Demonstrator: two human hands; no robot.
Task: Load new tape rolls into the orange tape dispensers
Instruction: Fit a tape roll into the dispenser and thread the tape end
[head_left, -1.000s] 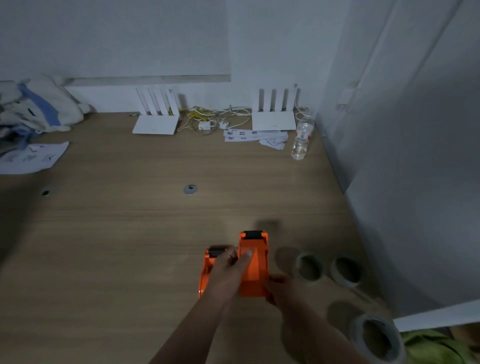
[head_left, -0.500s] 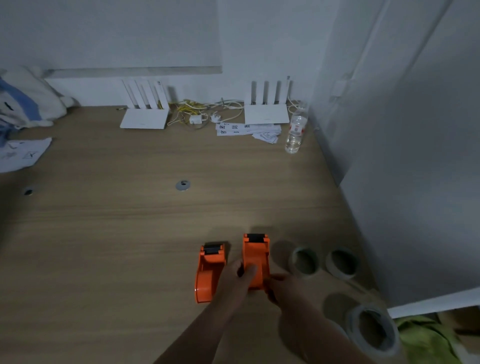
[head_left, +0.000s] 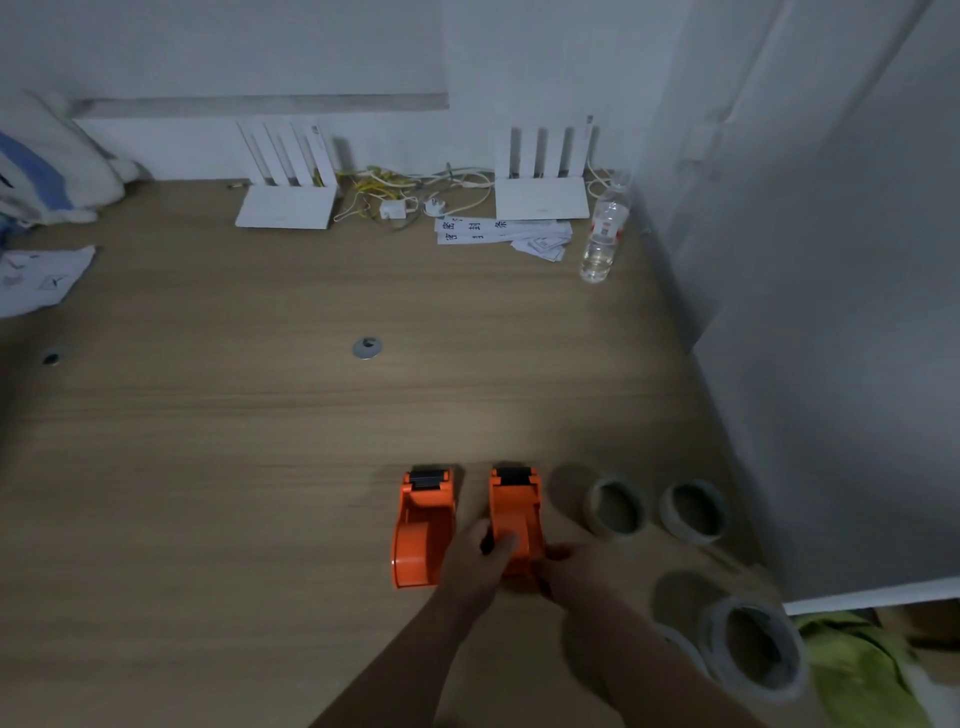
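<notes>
Two orange tape dispensers stand side by side on the wooden table. The left dispenser (head_left: 422, 525) is free. The right dispenser (head_left: 515, 506) is held at its near end by both hands: my left hand (head_left: 475, 564) grips its left side with fingers over the top, and my right hand (head_left: 569, 566) holds its right rear. Two small tape rolls (head_left: 615, 506) (head_left: 695, 512) lie flat to the right of the dispensers. A larger roll (head_left: 753, 652) lies nearer, at the lower right.
Two white routers (head_left: 285, 205) (head_left: 543, 195) with tangled cables stand by the back wall. A water bottle (head_left: 602, 234) and paper slips (head_left: 498, 231) sit near the right wall. Paper sheets (head_left: 41, 278) and cloth lie far left. A green cloth (head_left: 857, 660) is at the lower right.
Both hands slid back from the top of the right dispenser to its near end. The left dispenser, earlier partly covered by my left hand, now stands uncovered.
</notes>
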